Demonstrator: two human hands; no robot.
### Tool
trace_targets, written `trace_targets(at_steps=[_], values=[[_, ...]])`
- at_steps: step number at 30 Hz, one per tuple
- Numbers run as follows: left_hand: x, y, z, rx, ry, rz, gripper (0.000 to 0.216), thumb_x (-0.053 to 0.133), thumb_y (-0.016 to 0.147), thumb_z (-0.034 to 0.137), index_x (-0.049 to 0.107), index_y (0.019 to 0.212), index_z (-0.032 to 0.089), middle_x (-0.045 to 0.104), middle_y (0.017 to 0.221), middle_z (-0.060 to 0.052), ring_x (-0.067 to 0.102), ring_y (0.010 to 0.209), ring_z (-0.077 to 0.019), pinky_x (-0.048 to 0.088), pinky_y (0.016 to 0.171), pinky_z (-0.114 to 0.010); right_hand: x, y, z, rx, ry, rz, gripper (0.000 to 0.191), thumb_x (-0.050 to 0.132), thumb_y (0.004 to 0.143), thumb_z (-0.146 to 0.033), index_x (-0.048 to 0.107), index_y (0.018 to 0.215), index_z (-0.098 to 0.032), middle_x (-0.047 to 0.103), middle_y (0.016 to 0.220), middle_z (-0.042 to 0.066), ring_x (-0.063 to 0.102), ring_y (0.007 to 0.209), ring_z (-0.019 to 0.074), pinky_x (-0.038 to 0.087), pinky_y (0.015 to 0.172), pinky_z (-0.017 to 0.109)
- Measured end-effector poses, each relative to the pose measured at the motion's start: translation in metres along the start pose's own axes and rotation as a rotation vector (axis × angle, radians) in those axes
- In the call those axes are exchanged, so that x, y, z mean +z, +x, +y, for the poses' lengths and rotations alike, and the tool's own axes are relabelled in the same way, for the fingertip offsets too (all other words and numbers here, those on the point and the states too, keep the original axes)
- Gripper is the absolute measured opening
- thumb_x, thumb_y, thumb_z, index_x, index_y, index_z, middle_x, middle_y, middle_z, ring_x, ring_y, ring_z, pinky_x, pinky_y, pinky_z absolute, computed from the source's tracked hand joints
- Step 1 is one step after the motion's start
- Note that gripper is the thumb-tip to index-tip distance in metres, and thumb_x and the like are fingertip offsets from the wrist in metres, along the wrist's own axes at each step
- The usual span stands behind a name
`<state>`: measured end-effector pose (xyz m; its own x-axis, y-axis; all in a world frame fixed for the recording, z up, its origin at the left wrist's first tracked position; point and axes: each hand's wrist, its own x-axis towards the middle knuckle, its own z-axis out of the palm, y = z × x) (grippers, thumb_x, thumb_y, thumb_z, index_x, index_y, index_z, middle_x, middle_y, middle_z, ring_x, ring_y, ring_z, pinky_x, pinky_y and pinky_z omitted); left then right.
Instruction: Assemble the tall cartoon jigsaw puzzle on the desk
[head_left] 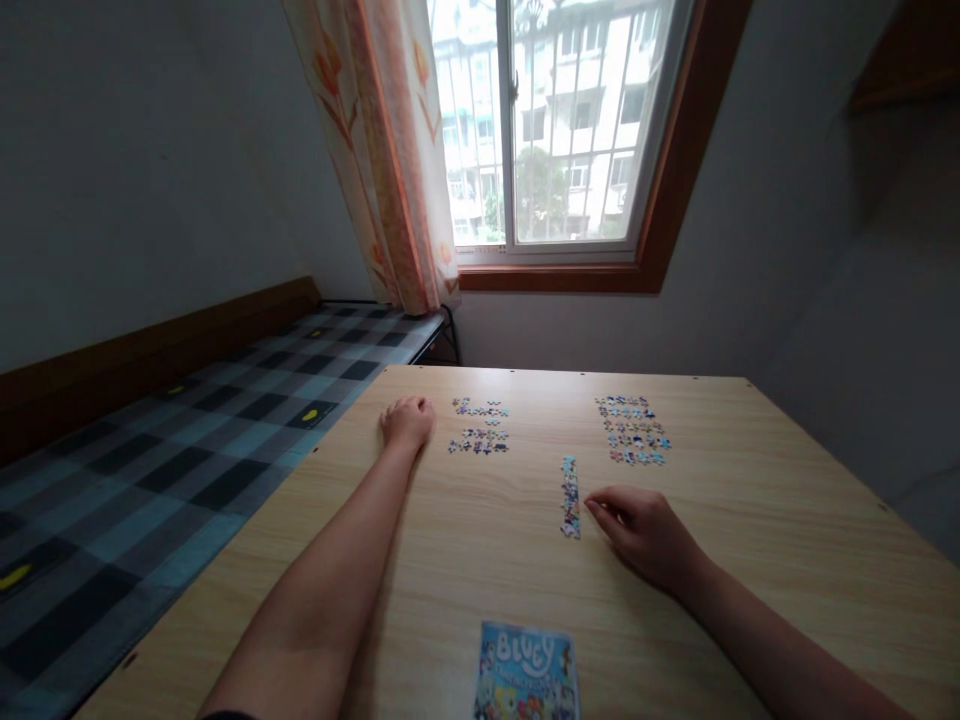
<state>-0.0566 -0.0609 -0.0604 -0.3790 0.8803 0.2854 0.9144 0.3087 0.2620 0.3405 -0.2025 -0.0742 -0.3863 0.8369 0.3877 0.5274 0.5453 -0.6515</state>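
Note:
My left hand (407,421) rests on the table top with its fingers curled into a loose fist, left of the rows of loose jigsaw pieces (480,441). Just right of a narrow upright strip of joined jigsaw pieces (571,498), my right hand (637,530) is closed, thumb and fingers pinched together. Its fingertips point at the strip's right edge with a small gap. Anything between those fingertips is too small to make out. Further back on the right lie more jigsaw pieces (634,430) in several rows.
A blue picture sheet or box marked "Bluey" (526,670) lies at the near edge of the wooden table (480,560). To the left stands a bed with a checked cover (225,420). Behind are a curtain (390,150) and a barred window (570,130).

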Motion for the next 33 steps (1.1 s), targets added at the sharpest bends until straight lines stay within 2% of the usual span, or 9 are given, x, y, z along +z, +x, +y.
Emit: trace_targets(at_steps=[4,8,10,13,17,21,33], values=[[-0.006,-0.006,0.005,0.168,-0.064,0.049,0.033,0.050,0.092,0.033,0.077,0.106,0.019,0.073,0.119,-0.011,0.061,0.116,-0.0266,0.043,0.106,-0.036,0.000,0.001,0.000,0.011,-0.008,0.002,0.024,0.055,0.097,-0.031,0.074,0.086,-0.021,0.070,0.070,0.002,0.059,0.061,0.0153,0.042,0.062,0.028],[-0.014,-0.013,0.021,0.462,-0.161,0.148,0.029,0.056,0.093,0.034,0.080,0.099,0.019,0.074,0.106,-0.010,0.063,0.106,-0.0257,0.045,0.103,-0.037,-0.001,0.002,0.000,0.003,-0.013,0.008,0.024,0.055,0.097,-0.030,0.073,0.085,-0.020,0.068,0.068,0.001,0.057,0.060,0.0146,0.040,0.061,0.028],[-0.017,-0.017,0.032,0.575,-0.161,0.093,0.027,0.059,0.092,0.036,0.081,0.096,0.020,0.074,0.100,-0.009,0.063,0.101,-0.0253,0.048,0.096,-0.036,-0.002,0.002,-0.001,0.001,-0.014,0.011,0.024,0.055,0.097,-0.031,0.073,0.085,-0.020,0.068,0.068,0.001,0.057,0.059,0.0144,0.040,0.061,0.028],[-0.019,-0.022,0.047,0.659,-0.141,-0.063,0.024,0.062,0.090,0.036,0.082,0.095,0.023,0.074,0.097,-0.008,0.065,0.094,-0.0228,0.051,0.087,-0.032,-0.003,0.002,-0.001,0.002,-0.015,0.017,0.024,0.056,0.096,-0.030,0.073,0.083,-0.020,0.068,0.067,0.001,0.057,0.059,0.0142,0.040,0.061,0.027],[-0.023,-0.029,0.057,0.638,-0.093,-0.208,0.021,0.066,0.087,0.034,0.083,0.095,0.024,0.074,0.097,-0.006,0.066,0.084,-0.0199,0.050,0.075,-0.028,-0.003,0.002,0.000,-0.005,-0.009,0.027,0.022,0.057,0.095,-0.029,0.073,0.083,-0.020,0.067,0.066,0.001,0.056,0.058,0.0139,0.039,0.059,0.027],[-0.028,-0.034,0.060,0.617,-0.041,-0.276,0.019,0.068,0.084,0.033,0.083,0.093,0.025,0.074,0.100,-0.006,0.066,0.089,-0.0211,0.047,0.073,-0.027,-0.003,0.003,-0.001,-0.016,0.002,0.039,0.020,0.058,0.095,-0.027,0.072,0.082,-0.020,0.068,0.067,0.000,0.056,0.058,0.0137,0.039,0.060,0.027],[-0.039,-0.038,0.071,0.588,0.047,-0.325,0.015,0.070,0.080,0.030,0.079,0.090,0.022,0.074,0.100,-0.008,0.065,0.098,-0.0246,0.047,0.080,-0.029,-0.003,0.004,-0.001,-0.018,-0.014,0.040,0.020,0.058,0.094,-0.026,0.073,0.082,-0.020,0.067,0.066,0.001,0.056,0.059,0.0140,0.038,0.060,0.027]])
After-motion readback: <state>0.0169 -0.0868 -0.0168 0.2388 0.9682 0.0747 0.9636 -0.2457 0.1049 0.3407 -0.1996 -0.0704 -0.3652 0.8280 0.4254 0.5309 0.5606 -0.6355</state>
